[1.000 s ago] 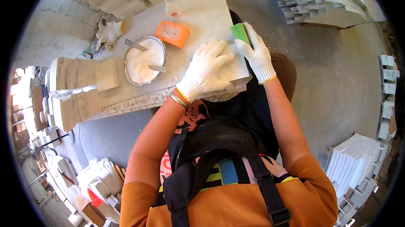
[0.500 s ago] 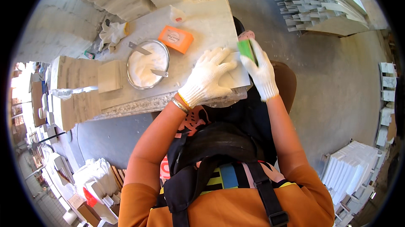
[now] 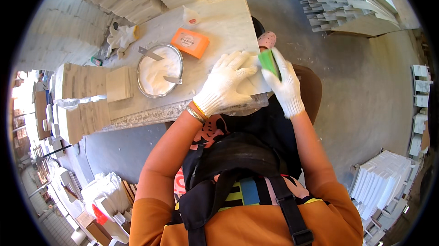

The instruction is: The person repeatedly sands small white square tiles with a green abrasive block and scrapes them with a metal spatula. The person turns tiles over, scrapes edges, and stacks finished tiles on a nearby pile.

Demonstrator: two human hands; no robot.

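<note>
Green block (image 3: 269, 61), a small flat pad, sits clamped in the right hand (image 3: 284, 82), whose gloved fingers wrap round it at the right-hand edge of the marble slab (image 3: 219, 22). What the block is made of cannot be told from this view; it may be a sanding sponge. The left hand (image 3: 225, 83), also in a white knit glove, lies flat and spread on the slab just beside the block, fingers apart and closed on nothing, with a thin bracelet at the wrist.

Further along the slab, to the person's left, stands a round metal bowl (image 3: 160, 70) holding white paste, with two flat metal blades resting in it. An orange box (image 3: 190, 42) lies just past the bowl, near the slab's middle. A small wooden block (image 3: 119, 83) sits to the left of the bowl, and a crumpled spare glove (image 3: 120, 38) lies near the far left corner.

Stacks of pale stone tiles (image 3: 340, 1) stand well apart on the grey floor to the right, and more white tiles (image 3: 382, 177) are piled low at the right. The person wears an orange top under a black harness.
</note>
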